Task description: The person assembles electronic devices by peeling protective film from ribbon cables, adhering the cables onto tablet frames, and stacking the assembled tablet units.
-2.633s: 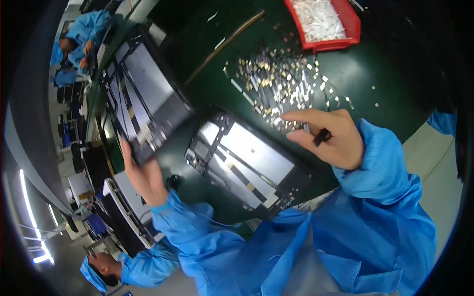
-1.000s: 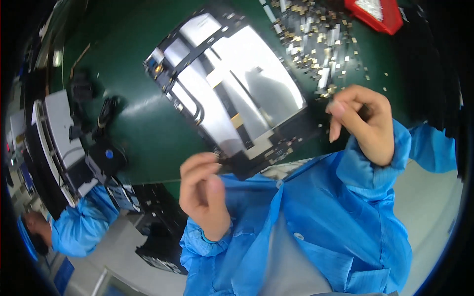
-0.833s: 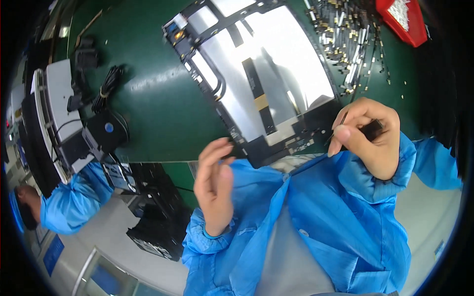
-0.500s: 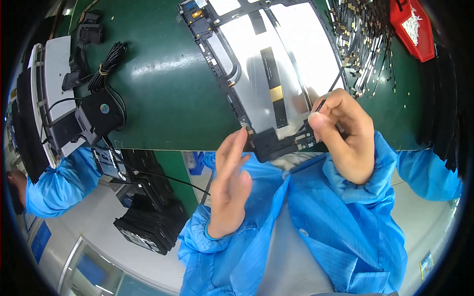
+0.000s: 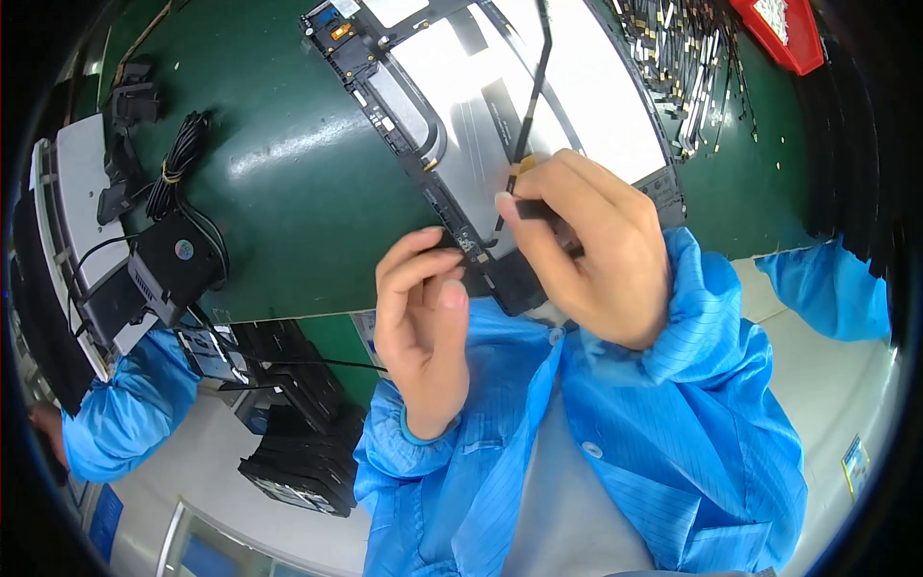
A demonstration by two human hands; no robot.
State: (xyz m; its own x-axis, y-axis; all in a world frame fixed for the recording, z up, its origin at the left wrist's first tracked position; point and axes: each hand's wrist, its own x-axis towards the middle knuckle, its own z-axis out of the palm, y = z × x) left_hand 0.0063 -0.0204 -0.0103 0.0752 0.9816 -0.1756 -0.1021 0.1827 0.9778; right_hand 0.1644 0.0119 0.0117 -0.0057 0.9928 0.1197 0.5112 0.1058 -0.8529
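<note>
The left hand (image 5: 428,332) curls loosely, nothing in it, beside the tablet (image 5: 457,135), contact unclear. The tablet, flat on the green table (image 5: 298,212), looks stiff yet fragile, best held by its rim. Over it the right hand (image 5: 601,245) pinches a cable (image 5: 536,91), likely light and bendy, best gripped near an end. Further right: cable heap (image 5: 687,87), red tray (image 5: 810,54), pale floor (image 5: 817,380).

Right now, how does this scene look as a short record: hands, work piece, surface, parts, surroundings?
Left hand: fingers curled, nothing visibly held, by the panel's lower left edge; contact unclear
Right hand: pinching a thin dark strip above the panel
Work piece: dark-framed silvery panel
Surface: green table
Parts: pile of strips; red bin with white pieces
Left side: black cable bundle; another person's blue sleeve
</note>
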